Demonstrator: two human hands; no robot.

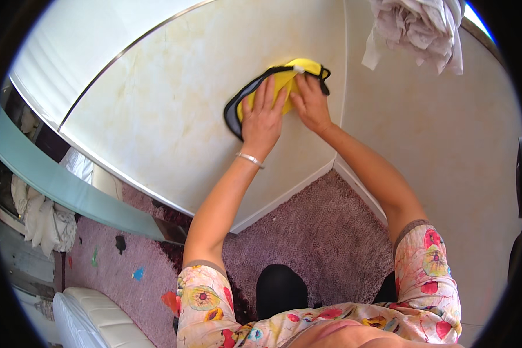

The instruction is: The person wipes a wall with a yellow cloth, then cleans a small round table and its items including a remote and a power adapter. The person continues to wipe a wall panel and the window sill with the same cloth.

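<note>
A yellow cloth with a black edge and a grey underside [282, 82] lies against the pale mottled wall [178, 78], near the room's corner. My left hand [263, 115] rests on its left part with fingers spread, pressing it to the wall; a silver bracelet [250, 159] circles that wrist. On the cloth's right part lies my right hand [311, 102], its fingers bent over the fabric below a small white tag. A black loop sticks out at the cloth's upper right end.
Purple carpet [304, 235] meets white skirting [282, 198] in the corner. A bunched pale curtain [422, 30] hangs at upper right. A mirror-like panel with a pale green edge [69, 182] stands at left, above a cream padded piece of furniture [100, 317]. My dark-covered foot [282, 291] is on the carpet.
</note>
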